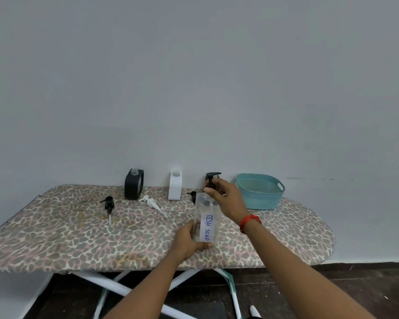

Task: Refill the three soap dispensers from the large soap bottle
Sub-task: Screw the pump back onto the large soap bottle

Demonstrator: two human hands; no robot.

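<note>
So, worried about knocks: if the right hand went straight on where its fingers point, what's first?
The black pump on the dish soap bottle, which the right hand grips; beyond, perhaps the white dispenser, depth unclear.

Noted from my remote station: both forearms bare from the lower edge of the frame up to the left hand and right hand, a thin red-orange band wrapped round the right wrist, right of centre.

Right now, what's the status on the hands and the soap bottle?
Both hands busy: left hand grips soap bottle low, right hand grips its pump. Uncapped behind: black dispenser, white dispenser. Nothing in the way.
</note>
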